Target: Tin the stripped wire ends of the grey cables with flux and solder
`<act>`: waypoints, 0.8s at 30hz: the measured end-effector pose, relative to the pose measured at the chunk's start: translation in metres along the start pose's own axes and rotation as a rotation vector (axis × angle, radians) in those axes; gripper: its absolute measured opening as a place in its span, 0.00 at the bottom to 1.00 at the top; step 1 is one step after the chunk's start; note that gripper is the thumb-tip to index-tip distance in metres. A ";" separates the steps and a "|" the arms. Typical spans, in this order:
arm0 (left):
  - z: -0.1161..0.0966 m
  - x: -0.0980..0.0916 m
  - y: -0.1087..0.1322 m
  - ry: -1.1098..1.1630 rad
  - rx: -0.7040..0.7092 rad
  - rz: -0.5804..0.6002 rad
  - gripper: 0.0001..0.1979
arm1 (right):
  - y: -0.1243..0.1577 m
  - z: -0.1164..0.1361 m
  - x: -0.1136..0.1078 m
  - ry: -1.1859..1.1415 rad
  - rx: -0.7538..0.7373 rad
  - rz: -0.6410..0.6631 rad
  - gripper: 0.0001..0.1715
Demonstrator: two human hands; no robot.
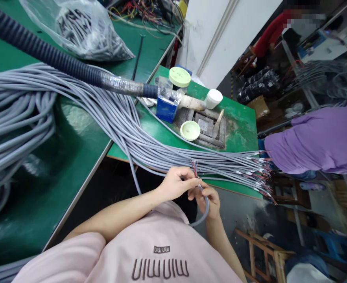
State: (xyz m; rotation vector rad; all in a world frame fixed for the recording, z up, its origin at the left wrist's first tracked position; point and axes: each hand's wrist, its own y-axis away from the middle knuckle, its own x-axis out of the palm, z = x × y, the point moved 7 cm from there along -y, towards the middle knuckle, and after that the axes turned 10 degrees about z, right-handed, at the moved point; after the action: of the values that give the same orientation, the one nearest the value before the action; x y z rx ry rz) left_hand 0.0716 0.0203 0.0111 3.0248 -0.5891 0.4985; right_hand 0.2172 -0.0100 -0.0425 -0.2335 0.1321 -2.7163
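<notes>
Close to my body, both hands meet at the stripped end of one grey cable (206, 207). Thin coloured wires (194, 167), red and blue among them, stick up from that end. The fingers of my left hand (179, 181) pinch at the base of these wires. My right hand (210, 198) is closed around the grey sheath just below, and the cable curves down toward my lap. Just beyond my hands a thick bundle of grey cables (161, 147) runs across the green bench, its stripped wire ends (260, 173) fanned out at the right edge.
A black corrugated hose (73, 68) crosses above the bench to a blue box (167, 109). Nearby are a pale green dish (190, 130), a round lid (179, 76) and a white cup (214, 98). A plastic bag of cables (82, 29) lies behind. A person in purple (315, 141) is at right.
</notes>
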 end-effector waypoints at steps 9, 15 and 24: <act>0.014 0.010 -0.001 0.280 -0.078 0.158 0.19 | -0.004 0.005 -0.003 0.004 -0.037 0.082 0.09; 0.017 0.007 0.000 0.251 -0.070 0.128 0.18 | -0.002 0.015 0.000 0.056 0.031 0.097 0.11; 0.002 -0.002 -0.003 0.140 -0.016 -0.035 0.20 | -0.012 0.029 0.014 0.070 0.084 0.047 0.10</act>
State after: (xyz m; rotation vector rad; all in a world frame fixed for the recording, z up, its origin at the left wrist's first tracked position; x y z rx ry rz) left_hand 0.0710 0.0234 0.0083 2.9484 -0.5290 0.6932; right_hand 0.2055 -0.0066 -0.0109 -0.1101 0.0433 -2.6770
